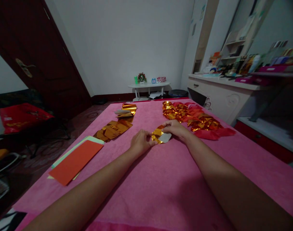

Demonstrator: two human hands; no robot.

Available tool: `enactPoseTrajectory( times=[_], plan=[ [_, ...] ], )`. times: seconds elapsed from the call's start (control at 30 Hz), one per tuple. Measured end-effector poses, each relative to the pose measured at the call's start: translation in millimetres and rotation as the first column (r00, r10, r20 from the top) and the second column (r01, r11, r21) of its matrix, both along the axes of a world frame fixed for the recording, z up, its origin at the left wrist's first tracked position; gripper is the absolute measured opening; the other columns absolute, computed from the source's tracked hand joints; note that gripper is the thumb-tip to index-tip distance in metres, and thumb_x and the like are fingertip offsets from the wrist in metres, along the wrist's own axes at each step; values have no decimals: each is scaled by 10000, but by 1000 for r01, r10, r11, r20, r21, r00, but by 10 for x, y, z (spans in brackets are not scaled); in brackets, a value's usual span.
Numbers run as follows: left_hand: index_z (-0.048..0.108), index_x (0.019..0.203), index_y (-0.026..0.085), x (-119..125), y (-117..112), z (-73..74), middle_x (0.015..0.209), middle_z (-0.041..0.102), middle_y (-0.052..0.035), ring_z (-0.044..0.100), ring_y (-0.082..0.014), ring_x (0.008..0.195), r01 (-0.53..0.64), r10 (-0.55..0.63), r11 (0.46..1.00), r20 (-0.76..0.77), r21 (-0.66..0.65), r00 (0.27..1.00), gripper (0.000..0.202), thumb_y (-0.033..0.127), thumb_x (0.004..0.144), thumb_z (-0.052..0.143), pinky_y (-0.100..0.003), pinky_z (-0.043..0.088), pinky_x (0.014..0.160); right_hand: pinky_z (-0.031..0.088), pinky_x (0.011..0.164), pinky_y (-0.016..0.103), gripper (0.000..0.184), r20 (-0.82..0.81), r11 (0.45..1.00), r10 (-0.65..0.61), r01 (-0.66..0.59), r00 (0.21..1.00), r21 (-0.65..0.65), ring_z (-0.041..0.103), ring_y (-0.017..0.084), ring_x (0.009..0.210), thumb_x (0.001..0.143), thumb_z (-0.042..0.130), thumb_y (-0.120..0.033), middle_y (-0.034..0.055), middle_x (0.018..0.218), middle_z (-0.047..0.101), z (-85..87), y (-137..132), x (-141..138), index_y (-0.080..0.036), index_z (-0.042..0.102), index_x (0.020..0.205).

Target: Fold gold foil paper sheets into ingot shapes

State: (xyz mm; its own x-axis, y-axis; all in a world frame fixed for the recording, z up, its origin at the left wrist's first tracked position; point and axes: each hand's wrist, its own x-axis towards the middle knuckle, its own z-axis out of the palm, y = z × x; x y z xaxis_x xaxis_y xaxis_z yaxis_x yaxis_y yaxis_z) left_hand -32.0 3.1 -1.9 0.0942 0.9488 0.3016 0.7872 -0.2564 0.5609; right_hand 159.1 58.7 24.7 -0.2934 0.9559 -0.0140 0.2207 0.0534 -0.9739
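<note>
Both hands meet over the middle of the pink cloth [146,186], holding one small piece of gold foil paper [157,134] with a pale grey side showing at its right. My left hand [141,141] pinches the paper's left edge between thumb and fingers. At the upper right edge, my right hand [175,128] grips it, fingers bent over the top. The paper looks partly folded; its exact shape is too small to make out. Flat gold foil sheets [115,129] lie left of my hands, and crumpled-looking gold foil pieces [176,111] are heaped to the right.
An orange paper stack [76,160] lies at the left edge, over pale sheets. Red paper pieces [215,133] lie among the foil heap. Beyond are a small white table [148,85], a cluttered dresser [223,85] at right, and a red bag [23,117] at left.
</note>
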Motion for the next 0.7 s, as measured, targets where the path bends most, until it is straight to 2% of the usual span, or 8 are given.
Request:
enactPoseTrajectory(
  times=[0.07,0.17,0.3,0.37,0.43,0.57,0.7],
  plan=[
    [667,761,184,-3,17,-15,751,614,-8,538,-138,691,18,-17,1000,40,-26,999,338,477,605,730,-228,351,571,345,452,201,101,10,999,37,-37,999,-34,471,77,453,547,660,-141,-29,513,562,46,-11,113,-128,600,628],
    [628,673,158,-10,44,-44,668,611,-1,524,-113,606,66,-44,995,250,-78,967,261,409,647,698,-215,351,543,360,475,200,108,38,988,124,-120,992,-96,490,76,471,534,655,-142,-20,526,577,57,8,236,-124,602,626],
    [592,678,133,-20,71,-21,601,624,-5,509,-87,502,158,-39,976,600,-148,799,231,349,658,673,-199,348,498,373,495,201,140,145,956,272,-250,951,-152,507,80,492,523,695,-172,-14,537,588,96,11,287,-119,622,629],
    [596,664,122,-24,70,23,587,635,-15,523,-90,484,179,13,963,699,-201,715,259,342,602,717,-202,363,495,361,491,197,175,196,931,356,-328,914,-161,491,74,493,532,732,-225,-22,538,579,145,-17,267,-121,627,626],
    [612,654,112,-28,59,69,590,651,-30,539,-98,483,196,56,949,743,-247,667,304,354,546,761,-210,384,499,366,503,198,232,202,915,402,-384,893,-125,490,72,511,570,747,-310,-22,574,589,189,-52,212,-123,642,661],
    [646,627,96,-35,30,127,589,663,-47,521,-85,470,202,55,945,734,-257,676,364,392,487,806,-200,371,480,402,537,213,305,192,941,316,-333,929,64,534,97,574,642,715,-396,15,673,631,171,-85,12,-115,659,746],
    [657,612,94,-32,9,137,545,640,-34,470,-65,430,172,65,951,711,-257,700,398,427,462,816,-185,323,434,354,498,204,194,357,924,136,-248,924,291,517,103,557,632,721,-301,7,599,607,76,-83,-191,-120,658,663]
  ],
)
